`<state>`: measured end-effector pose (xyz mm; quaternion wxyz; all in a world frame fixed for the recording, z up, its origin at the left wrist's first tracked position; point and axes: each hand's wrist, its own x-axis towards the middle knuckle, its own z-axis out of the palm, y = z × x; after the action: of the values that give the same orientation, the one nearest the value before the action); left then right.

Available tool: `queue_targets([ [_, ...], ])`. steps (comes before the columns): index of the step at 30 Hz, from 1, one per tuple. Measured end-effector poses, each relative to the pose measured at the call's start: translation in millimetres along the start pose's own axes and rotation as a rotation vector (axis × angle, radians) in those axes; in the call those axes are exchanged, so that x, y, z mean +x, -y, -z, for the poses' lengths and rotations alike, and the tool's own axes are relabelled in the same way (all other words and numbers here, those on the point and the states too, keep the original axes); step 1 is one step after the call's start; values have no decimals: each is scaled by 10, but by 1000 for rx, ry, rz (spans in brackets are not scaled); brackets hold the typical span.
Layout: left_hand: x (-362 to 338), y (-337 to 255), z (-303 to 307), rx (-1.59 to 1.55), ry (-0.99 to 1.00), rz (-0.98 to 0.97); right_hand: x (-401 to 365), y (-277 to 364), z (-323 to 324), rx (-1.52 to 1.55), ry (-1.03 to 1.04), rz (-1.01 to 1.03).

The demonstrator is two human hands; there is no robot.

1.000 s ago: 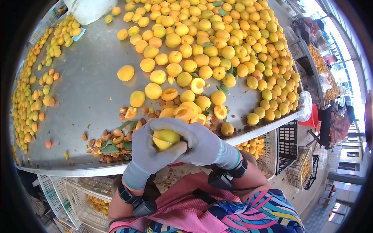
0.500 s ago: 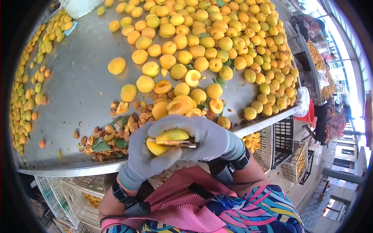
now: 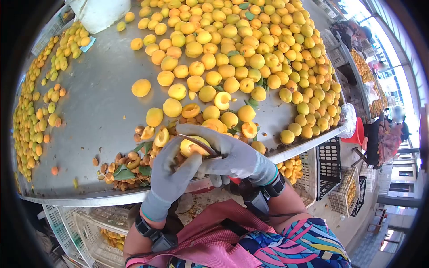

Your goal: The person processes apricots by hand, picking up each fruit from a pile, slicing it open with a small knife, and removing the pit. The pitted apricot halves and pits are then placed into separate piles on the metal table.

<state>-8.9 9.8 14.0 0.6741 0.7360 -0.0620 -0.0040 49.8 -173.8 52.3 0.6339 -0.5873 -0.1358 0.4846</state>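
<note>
Both my hands wear grey gloves and meet over the table's near edge. My left hand (image 3: 172, 174) is closed round a cut yellow apricot (image 3: 189, 147), its thumb pressed against the near side. My right hand (image 3: 237, 156) grips a small knife (image 3: 211, 150), whose thin blade lies along the apricot. A bit of red, perhaps the handle, shows below that hand; the rest of the grip is hidden. Just left of the fruit, an apricot half (image 3: 161, 137) rests on the pile of pits (image 3: 129, 163). More opened halves (image 3: 249, 129) lie beyond my hands.
Whole apricots (image 3: 250, 53) cover much of the metal table (image 3: 107, 89), with another band (image 3: 33, 120) along its left side. A white bucket (image 3: 96, 15) stands at the far left. Crates (image 3: 96, 232) sit below the edge, and a red bucket (image 3: 357, 131) and a person (image 3: 386, 138) are at right.
The apricot between my hands has turned, and the blade shows more along it. An apricot half now lies on the pits left of my hands. The view has shifted slightly.
</note>
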Motion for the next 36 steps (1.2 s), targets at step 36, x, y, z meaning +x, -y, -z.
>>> queue_targets([
  [36,22,86,-576,-628,-66,408,-103,-105,-342,120,-870,1019],
])
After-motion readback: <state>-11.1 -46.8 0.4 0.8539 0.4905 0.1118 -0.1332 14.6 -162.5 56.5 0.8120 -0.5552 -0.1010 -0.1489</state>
